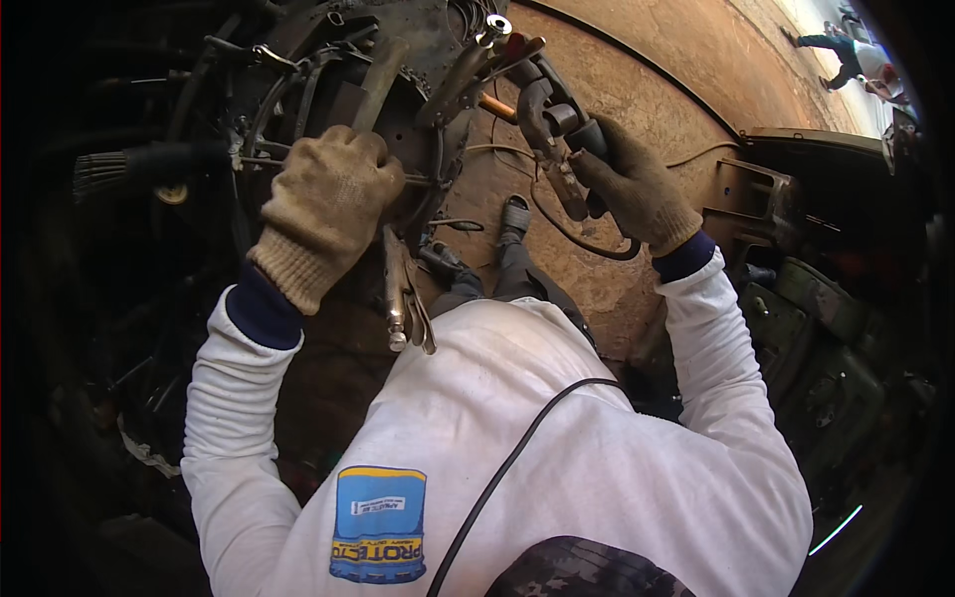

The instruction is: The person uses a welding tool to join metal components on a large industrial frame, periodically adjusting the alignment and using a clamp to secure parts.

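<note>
My left hand [333, 199], in a brown knit glove, is closed around a grey-brown bar [381, 80] that sticks up past the fist. It is over a dark round metal frame [438, 149]. Just below that fist, a pair of locking pliers [403, 294] hangs at the frame's lower edge. My right hand [637, 184], gloved too, is wrapped about a dark curved metal piece [542, 114] with a hooked, worn end. Its exact kind is unclear, and the palm hides part of it. A copper-coloured rod [497, 106] shows beside this piece.
A wire brush [109, 174] lies left of the frame among metal parts. A black cable [587, 244] loops over the rusty floor [637, 99]. At right are a steel bracket [761, 189] and green machinery [816, 318]. Another person [860, 60] is far off at upper right.
</note>
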Motion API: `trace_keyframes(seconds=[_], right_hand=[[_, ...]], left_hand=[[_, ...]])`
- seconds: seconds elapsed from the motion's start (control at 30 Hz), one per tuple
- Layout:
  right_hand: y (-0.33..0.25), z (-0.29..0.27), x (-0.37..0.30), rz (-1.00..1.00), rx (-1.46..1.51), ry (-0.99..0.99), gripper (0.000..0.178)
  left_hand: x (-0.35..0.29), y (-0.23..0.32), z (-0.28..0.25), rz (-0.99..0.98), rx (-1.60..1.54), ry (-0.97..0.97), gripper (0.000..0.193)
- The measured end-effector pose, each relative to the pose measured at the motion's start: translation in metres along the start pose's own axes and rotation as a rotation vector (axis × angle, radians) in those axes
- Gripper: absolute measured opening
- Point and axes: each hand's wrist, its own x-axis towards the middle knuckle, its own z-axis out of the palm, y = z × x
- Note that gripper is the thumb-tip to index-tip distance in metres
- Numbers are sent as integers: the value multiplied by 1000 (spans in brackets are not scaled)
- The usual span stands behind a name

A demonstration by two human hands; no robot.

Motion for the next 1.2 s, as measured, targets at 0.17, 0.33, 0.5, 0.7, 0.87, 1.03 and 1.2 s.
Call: trace_keyframes(seconds=[0.17, 0.33, 0.5, 0.7, 0.87, 1.03, 1.2], right_hand=[[13, 16, -2, -208, -185, 131, 47], [33, 31, -3, -247, -267, 185, 59], [47, 35, 2, -270, -370, 210, 64], [60, 46, 7, -323, -381, 253, 64], [64, 56, 5, -332, -225, 273, 59], [64, 59, 1, -140, 215, 175, 53], [63, 58, -4, -168, 348, 200, 50]], left_hand=[[1, 1, 0, -6, 15, -11, 19], [2, 1, 1, -6, 34, -15, 18], [1, 2, -1, -14, 14, -18, 18], [1, 0, 0, 6, 10, 3, 18], [0, -1, 1, 9, 8, -3, 17], [1, -1, 0, 7, -1, -4, 17], [0, -1, 3, 24, 8, 38, 16]])
